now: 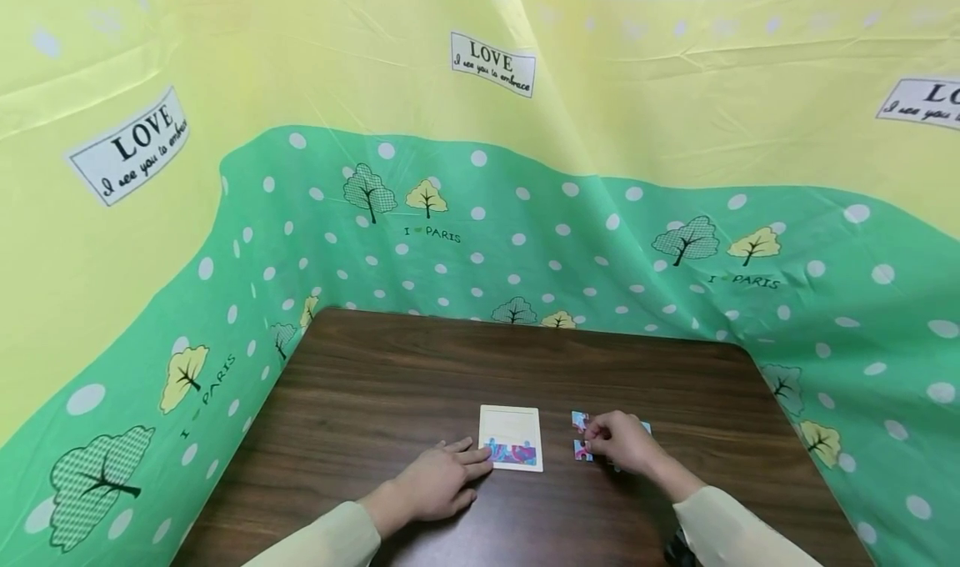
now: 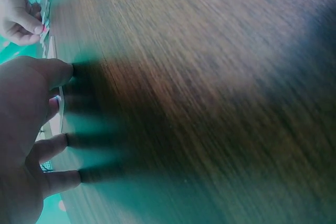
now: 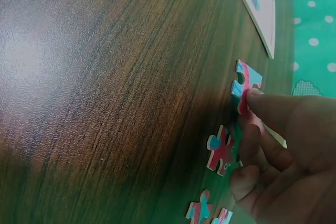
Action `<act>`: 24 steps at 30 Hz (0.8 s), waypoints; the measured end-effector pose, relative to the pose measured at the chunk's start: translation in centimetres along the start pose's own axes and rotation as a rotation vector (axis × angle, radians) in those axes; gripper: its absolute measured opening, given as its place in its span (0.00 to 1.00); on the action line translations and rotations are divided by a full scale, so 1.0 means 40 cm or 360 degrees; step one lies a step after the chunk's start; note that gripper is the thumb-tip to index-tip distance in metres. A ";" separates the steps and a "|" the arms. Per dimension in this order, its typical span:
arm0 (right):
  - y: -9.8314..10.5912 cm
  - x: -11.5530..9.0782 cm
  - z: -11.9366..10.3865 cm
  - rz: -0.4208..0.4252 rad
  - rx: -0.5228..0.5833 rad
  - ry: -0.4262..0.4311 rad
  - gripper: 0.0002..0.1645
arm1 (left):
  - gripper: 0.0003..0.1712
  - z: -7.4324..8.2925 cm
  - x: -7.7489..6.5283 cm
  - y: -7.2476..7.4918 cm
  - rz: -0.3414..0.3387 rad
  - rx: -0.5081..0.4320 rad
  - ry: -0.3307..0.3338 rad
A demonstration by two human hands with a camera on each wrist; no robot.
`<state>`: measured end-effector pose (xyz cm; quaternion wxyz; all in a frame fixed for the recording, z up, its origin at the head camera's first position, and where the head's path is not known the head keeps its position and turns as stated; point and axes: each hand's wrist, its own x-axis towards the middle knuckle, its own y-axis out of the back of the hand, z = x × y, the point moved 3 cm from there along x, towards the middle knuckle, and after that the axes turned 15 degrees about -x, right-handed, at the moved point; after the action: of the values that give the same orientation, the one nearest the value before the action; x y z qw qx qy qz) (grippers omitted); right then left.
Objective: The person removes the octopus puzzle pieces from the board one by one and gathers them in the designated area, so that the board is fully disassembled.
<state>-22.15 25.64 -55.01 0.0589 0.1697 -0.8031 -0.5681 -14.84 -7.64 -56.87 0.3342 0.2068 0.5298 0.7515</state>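
Note:
A white puzzle board lies on the table, its lower part filled with joined blue, pink and purple pieces. My left hand rests flat at the board's left edge, its fingers spread with the tips down, as the left wrist view also shows. Right of the board, my right hand pinches a blue and pink jigsaw piece between thumb and fingers. In the right wrist view, another jigsaw piece lies just under that hand. Part of the pinched piece is hidden by the thumb.
More loose jigsaw pieces lie on the brown wooden table near the right hand. One piece shows behind that hand. A green and yellow printed cloth hangs around the table's back and sides.

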 end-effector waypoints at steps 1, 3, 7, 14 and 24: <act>-0.001 0.000 0.001 0.0003 -0.0018 -0.0001 0.09 | 0.32 0.000 0.000 0.000 0.0003 0.0001 -0.0001; -0.005 0.002 0.003 0.0003 -0.0040 -0.0010 0.09 | 0.32 0.000 0.001 -0.001 0.0004 0.0006 -0.0001; -0.007 -0.001 0.002 0.0005 -0.0064 -0.0020 0.09 | 0.32 0.001 0.003 -0.002 -0.0005 0.0001 -0.0002; -0.006 -0.003 -0.005 0.0015 -0.0078 -0.0034 0.10 | 0.32 -0.001 0.011 0.011 -0.0027 0.0001 -0.0025; 0.015 0.005 -0.026 -0.0022 -0.0140 0.0008 0.09 | 0.29 0.015 0.023 0.033 -0.0050 0.0239 -0.0115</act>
<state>-22.19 24.84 -54.12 0.0643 0.1739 -0.7760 -0.6029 -15.44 -6.84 -55.48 0.3484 0.2499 0.5755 0.6964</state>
